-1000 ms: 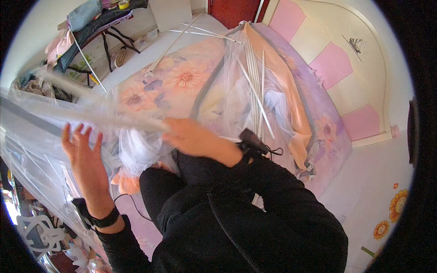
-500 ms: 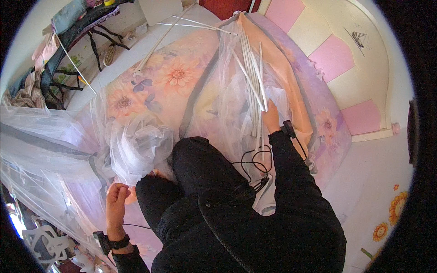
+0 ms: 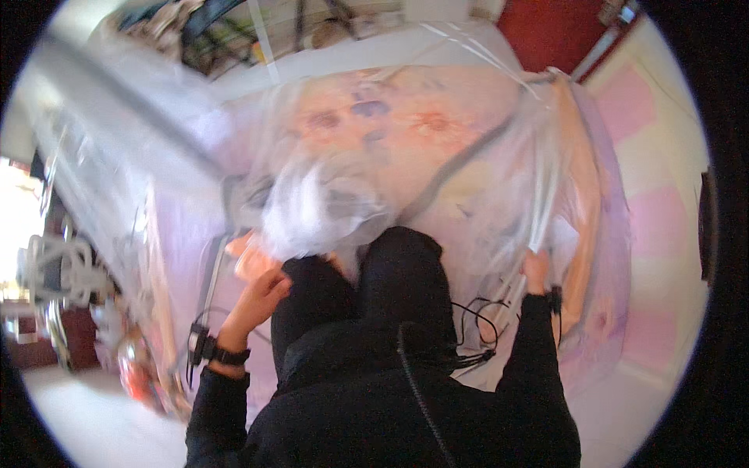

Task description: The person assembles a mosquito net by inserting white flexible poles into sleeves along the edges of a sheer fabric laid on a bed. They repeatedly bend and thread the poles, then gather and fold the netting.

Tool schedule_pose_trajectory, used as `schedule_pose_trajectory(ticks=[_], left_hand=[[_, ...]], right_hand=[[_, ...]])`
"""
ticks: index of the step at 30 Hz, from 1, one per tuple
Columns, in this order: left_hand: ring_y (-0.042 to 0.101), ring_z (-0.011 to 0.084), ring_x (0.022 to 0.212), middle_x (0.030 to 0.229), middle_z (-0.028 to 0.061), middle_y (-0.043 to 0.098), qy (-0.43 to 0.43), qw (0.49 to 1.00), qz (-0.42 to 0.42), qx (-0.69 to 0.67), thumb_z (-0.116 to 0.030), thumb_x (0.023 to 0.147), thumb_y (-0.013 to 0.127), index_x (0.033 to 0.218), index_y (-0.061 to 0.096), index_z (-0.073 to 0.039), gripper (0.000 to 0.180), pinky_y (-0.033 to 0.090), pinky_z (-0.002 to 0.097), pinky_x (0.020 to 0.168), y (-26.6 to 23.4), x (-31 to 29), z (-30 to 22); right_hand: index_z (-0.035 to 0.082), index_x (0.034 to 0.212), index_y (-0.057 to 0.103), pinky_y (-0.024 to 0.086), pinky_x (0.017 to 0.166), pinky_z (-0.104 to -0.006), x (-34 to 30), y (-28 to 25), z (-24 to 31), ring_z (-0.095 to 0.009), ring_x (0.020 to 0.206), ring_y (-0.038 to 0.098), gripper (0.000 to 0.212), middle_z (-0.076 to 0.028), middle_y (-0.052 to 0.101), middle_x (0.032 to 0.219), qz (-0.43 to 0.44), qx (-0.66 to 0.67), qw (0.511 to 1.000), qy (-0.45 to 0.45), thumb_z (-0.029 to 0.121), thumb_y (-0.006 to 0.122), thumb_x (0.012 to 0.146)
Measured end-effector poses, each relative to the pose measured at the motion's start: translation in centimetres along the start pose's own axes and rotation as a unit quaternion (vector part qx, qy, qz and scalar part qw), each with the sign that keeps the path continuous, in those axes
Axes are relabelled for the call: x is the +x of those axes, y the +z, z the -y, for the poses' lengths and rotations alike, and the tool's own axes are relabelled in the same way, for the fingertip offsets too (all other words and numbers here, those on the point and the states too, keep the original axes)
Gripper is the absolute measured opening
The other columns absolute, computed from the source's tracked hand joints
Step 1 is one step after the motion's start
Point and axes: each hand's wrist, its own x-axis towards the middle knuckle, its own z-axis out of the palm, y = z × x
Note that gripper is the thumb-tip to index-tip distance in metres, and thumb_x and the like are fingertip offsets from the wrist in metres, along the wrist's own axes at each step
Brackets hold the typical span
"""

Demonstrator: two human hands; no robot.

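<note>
Two hands are in view, well apart. The right hand (image 3: 535, 271), right of centre, appears closed on the lower end of the white rods (image 3: 544, 187), which run upward from it. Blur prevents a count of the rods and of how many are gripped. The left hand (image 3: 261, 303), lower left of centre, has its fingers curled beside the thigh; whether it is fully closed cannot be told.

One bunch of white net (image 3: 312, 204) lies between the hands, just beyond the two knees. A further spread of sheer net (image 3: 125, 109) hangs across the upper left, crossed by one grey band. Black cables (image 3: 485, 321) loop between the right hand and the thigh; their number is unclear. One peach strip (image 3: 591, 203) runs right of the rods.

All lie on or over one bed (image 3: 390, 86), whose sheet shows two large orange flowers at upper centre. One red door (image 3: 546, 31) stands upper right; one headboard (image 3: 651, 160) with three pink panels lines the right.
</note>
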Motion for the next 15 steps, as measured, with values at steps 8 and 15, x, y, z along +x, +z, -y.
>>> schedule_pose_trajectory(ticks=[8,15], left_hand=[[0.061,0.0289,0.078,0.082,0.0162,0.063,0.002,1.000,-0.019,0.018,-0.025,0.090,0.054,0.094,0.059,0.000,0.025,0.047,0.0375,0.069,1.9,-2.6,2.5],[0.061,0.0289,0.081,0.086,0.0156,0.064,-0.014,0.997,-0.046,0.057,-0.027,0.090,0.053,0.098,0.058,-0.005,0.024,0.047,0.0384,0.072,2.7,-5.4,5.4]], right_hand=[[-0.007,0.098,0.054,0.045,0.055,-0.0374,-2.1,-2.5,-2.8,-0.029,0.059,0.057,0.027,-0.018,0.059,0.077,-0.013,0.012,0.999,-0.034,0.018,0.054,0.087],[-0.009,0.092,0.063,0.047,0.078,-0.0409,1.4,-3.8,-1.6,-0.039,0.090,0.061,0.028,-0.027,0.063,0.096,0.023,-0.465,0.884,0.041,0.015,0.056,0.078]])
